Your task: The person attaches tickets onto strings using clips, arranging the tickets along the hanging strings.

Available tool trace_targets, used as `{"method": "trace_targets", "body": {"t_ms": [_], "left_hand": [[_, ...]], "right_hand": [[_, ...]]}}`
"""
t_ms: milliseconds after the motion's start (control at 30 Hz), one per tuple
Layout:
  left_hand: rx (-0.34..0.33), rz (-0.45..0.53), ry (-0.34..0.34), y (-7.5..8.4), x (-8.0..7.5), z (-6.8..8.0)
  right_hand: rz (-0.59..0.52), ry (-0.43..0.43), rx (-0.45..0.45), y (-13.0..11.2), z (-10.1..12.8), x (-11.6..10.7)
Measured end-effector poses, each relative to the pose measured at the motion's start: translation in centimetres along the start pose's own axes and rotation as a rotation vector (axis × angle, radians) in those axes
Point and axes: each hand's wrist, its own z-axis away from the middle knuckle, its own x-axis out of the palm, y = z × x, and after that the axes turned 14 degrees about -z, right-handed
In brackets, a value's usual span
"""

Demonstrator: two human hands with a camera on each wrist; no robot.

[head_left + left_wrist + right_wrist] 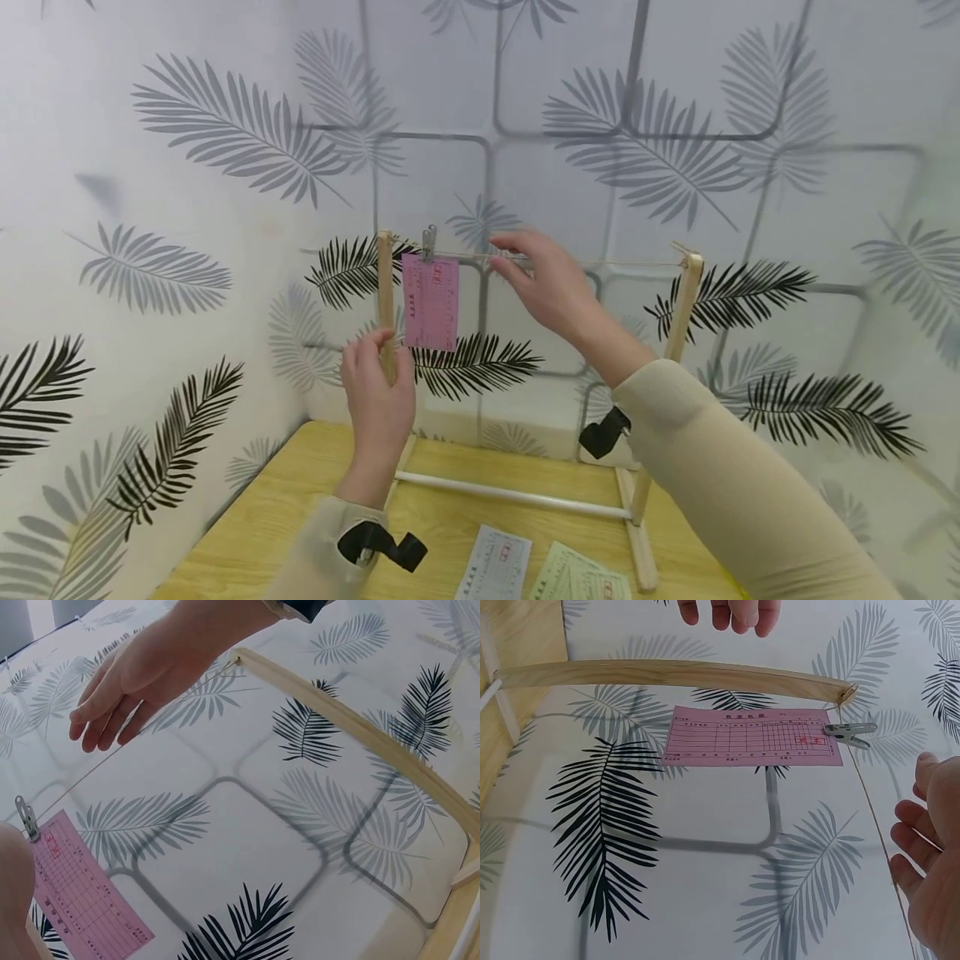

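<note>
A pink printed slip (431, 304) hangs from a thin string (615, 263) by a metal clip (428, 243) near the string's left end. My right hand (551, 279) is raised beside the string, right of the slip, fingers loosely bent around nothing. Lower left, my left hand (375, 387) is held up by the left wooden post (386, 287), thumb and fingers spread apart. The right wrist view shows the fingertips of that left hand (731, 611) away from the post, with nothing in them. In the left wrist view the right hand's fingers (105, 712) look relaxed.
The wooden frame has a right post (684, 308) and a white bar (517, 493) low between its feet. White slips (495, 562) and greenish slips (573, 575) lie on the yellow wood-grain table (292, 500). Behind stands a leaf-patterned wall (555, 183).
</note>
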Motion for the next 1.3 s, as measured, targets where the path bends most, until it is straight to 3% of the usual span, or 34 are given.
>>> {"method": "trace_targets", "body": {"t_ms": [233,433,633,900,1100,1300], "left_hand": [[0.091,0.009,0.009,0.4,0.3,3.2],[0.105,0.013,-0.064,0.6,0.9,5.4],[0.066,-0.034,-0.186,-0.1,1.9,7.0],[0.067,-0.075,-0.383,-1.3,3.6,9.3],[0.052,-0.106,-0.479,-2.2,4.4,10.6],[0.022,-0.144,-0.539,-3.7,5.1,11.8]], "right_hand": [[-0.070,0.026,-0.027,0.6,3.9,-0.3],[-0.088,0.007,-0.020,1.6,8.3,0.0],[-0.125,-0.026,0.015,3.4,12.2,0.4],[-0.160,-0.024,0.166,5.3,18.1,0.3],[-0.165,0.010,0.268,6.4,22.4,0.1],[-0.103,0.048,0.250,7.7,25.4,0.0]]}}
